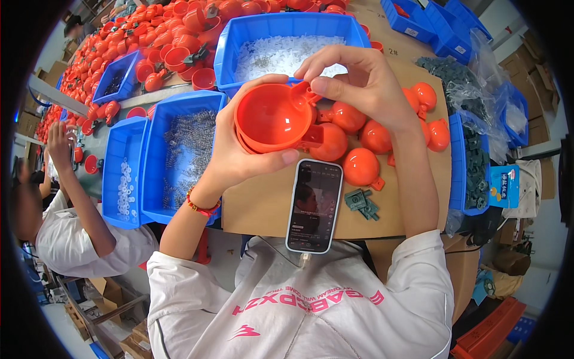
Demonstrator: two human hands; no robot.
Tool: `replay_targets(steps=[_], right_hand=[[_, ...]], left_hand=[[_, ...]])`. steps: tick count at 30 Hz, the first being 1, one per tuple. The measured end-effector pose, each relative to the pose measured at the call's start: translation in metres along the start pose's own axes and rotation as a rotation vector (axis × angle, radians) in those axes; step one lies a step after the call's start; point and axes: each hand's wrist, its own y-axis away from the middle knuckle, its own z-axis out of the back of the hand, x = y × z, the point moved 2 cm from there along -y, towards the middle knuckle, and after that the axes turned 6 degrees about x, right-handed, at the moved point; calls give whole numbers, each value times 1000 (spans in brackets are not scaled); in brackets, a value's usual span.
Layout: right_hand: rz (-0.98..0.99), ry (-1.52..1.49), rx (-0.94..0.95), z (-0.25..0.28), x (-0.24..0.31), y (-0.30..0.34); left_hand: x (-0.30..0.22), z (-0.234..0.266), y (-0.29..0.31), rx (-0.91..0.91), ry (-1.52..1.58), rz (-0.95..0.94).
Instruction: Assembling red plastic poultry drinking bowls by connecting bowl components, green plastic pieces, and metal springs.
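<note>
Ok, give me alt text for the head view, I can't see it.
A person's left hand holds a red plastic cup, while the right hand has its fingers at a small tab on its rim. Nearer the person are a lit phone and small green parts; red rounded pieces and blue bins lie around.

Left hand (pixel 230 146) cupped, right hand (pixel 366 78) seemingly pinching

I see pink lettering (pixel 335 303) on the white shirt (pixel 287 335), and writing on a blue pouch (pixel 504 186), phone screen (pixel 313 206) and tabletop (pixel 382 30).
</note>
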Motion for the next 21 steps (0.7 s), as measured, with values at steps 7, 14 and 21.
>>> replay_targets(steps=[7, 14, 21], right_hand=[[-55, 37, 45, 2, 2, 0], [-41, 47, 43, 2, 3, 0], [-50, 63, 46, 2, 3, 1]], left_hand=[[-2, 0, 1, 13, -80, -23], [-2, -1, 1, 14, -79, -33], [-1, -1, 1, 22, -77, -28]])
